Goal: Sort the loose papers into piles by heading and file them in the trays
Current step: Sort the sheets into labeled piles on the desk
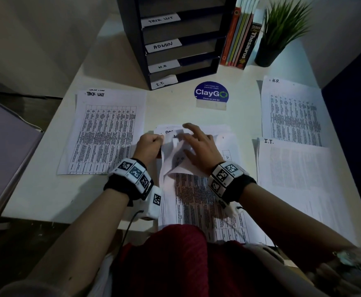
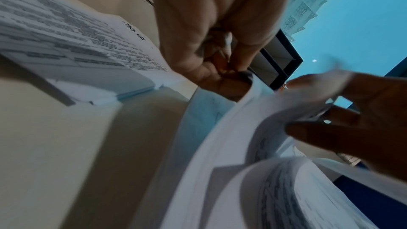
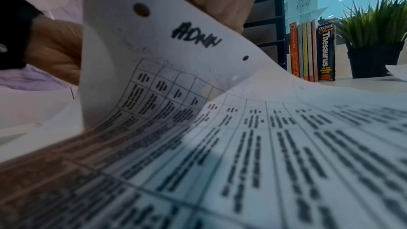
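Note:
A stack of printed sheets headed ADMIN point(image 1: 196, 202) lies in the middle of the desk, in front of me. My left hand point(image 1: 153, 141) is curled and pinches the top left corner of the upper sheets, which curl upward point(image 2: 237, 128). My right hand point(image 1: 193, 139) lies on the lifted sheets with fingers spread and fairly straight. In the left wrist view sheet edges pass between the right hand point(image 2: 343, 111) fingers and thumb. The right wrist view shows the raised ADMIN sheet point(image 3: 176, 53) with the left hand point(image 3: 53, 50) behind it. The dark tray rack point(image 1: 130, 39) stands behind, labelled TICK LIST, ADMIN, H.R., I.T.
A TICK LIST pile point(image 1: 104, 133) lies at the left, an H.R. pile point(image 1: 293, 116) at the back right, and an I.T. pile point(image 1: 293, 174) at the right. Books point(image 1: 239, 39) and a potted plant point(image 1: 282, 31) stand beside the rack. A blue ClayGo sticker point(image 1: 211, 93) is on the desk.

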